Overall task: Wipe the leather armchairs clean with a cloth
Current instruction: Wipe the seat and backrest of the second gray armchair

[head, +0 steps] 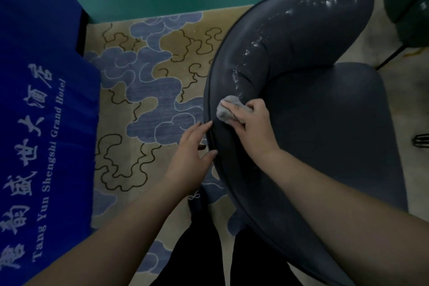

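Grey and bunched, the cloth (228, 109) is lying on the inner face of the armchair's (301, 104) curved backrest, close to its piped top edge, with the right hand (253, 123) pressing it down — fingers curled over the wad and gripping it against the slate-blue leather. A trail of pale, shiny streaks is running up the backrest from just above the cloth toward the far end; whether that is moisture from wiping or only glare is hard to tell. The left hand (192, 153) is lying relaxed, fingers nearly straight and grasping nothing, fingertips touching the outer rim of the backrest as if steadying the chair. Judging from this, the job is looking only partly done: the backrest is being worked on, while the seat cushion (343, 123) is showing no such streaks, and a second, green armchair (408, 2) is standing untouched at the upper right. Around the chair, a patterned cloud-motif carpet (151, 81) is spreading out, and a blue cloth with hotel lettering (44, 111) is hanging at the left.
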Motion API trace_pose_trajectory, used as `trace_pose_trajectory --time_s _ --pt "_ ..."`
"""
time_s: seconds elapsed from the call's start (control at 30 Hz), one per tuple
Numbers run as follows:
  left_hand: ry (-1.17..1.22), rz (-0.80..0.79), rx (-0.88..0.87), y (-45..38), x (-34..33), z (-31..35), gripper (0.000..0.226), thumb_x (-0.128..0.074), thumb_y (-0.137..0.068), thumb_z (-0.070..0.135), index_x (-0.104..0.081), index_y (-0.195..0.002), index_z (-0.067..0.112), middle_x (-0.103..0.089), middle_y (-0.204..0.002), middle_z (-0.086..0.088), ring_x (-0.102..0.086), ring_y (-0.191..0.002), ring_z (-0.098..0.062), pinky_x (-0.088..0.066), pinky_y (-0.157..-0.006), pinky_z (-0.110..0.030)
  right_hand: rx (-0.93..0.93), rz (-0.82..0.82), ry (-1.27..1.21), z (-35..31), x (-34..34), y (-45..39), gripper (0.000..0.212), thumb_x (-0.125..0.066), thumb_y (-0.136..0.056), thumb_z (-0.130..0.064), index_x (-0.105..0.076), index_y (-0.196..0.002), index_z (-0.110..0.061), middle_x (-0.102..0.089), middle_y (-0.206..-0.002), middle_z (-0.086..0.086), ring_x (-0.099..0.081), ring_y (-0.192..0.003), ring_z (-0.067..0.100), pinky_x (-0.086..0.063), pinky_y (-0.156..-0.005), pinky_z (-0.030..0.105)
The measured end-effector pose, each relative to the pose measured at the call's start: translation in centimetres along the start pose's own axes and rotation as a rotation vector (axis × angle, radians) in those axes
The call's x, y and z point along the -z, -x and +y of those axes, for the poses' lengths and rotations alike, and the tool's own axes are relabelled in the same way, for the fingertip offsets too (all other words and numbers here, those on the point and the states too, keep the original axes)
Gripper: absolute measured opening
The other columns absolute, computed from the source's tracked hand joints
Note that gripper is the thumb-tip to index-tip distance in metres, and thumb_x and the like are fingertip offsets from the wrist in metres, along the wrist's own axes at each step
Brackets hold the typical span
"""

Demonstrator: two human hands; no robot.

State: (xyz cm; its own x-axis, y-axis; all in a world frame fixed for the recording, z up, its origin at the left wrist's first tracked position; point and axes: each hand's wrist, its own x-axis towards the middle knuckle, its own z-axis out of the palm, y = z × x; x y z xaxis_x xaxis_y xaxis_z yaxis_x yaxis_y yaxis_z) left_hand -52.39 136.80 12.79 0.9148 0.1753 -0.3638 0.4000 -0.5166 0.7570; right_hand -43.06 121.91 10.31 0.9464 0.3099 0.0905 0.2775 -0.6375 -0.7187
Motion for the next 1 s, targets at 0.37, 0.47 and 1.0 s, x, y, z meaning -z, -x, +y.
trace_pose_trajectory --time_s 0.37,0.47,1.0 --pt "0.050 -0.133 -0.096 -6.8 2.4 0.3 0.083 -0.073 -0.081 0.020 -0.025 -0.142 0.048 -0.034 -0.136 0.017 -0.047 -0.120 -0.007 -0.048 -0.094 -0.025 -0.164 0.104 -0.058 -1.2 -0.3 2.0 0.050 -0.067 -0.085 -0.011 -0.055 -0.129 -0.033 -0.038 -0.101 0.007 -0.046 -0.094 0.024 -0.045 -0.090 0.032" --pt "0.015 -0.129 -0.112 -8.2 2.8 0.2 0.077 -0.071 -0.082 0.026 -0.026 -0.140 0.051 -0.035 -0.135 0.018 -0.054 -0.110 -0.005 -0.048 -0.084 -0.018 -0.204 0.133 -0.099 -0.6 -0.6 -2.7 0.045 -0.062 -0.090 -0.013 -0.055 -0.130 -0.032 -0.036 -0.104 0.009 -0.044 -0.097 0.023 -0.041 -0.094 0.026" --pt "-0.177 -0.126 -0.116 -12.0 4.1 3.1 0.086 -0.074 -0.079 0.018 -0.024 -0.146 0.038 -0.036 -0.145 0.011 -0.052 -0.116 -0.013 -0.049 -0.097 -0.039 -0.163 0.082 -0.154 0.4 -0.2 -5.6 0.043 -0.064 -0.088 -0.017 -0.058 -0.126 -0.036 -0.038 -0.103 0.008 -0.047 -0.093 0.022 -0.047 -0.089 0.037"
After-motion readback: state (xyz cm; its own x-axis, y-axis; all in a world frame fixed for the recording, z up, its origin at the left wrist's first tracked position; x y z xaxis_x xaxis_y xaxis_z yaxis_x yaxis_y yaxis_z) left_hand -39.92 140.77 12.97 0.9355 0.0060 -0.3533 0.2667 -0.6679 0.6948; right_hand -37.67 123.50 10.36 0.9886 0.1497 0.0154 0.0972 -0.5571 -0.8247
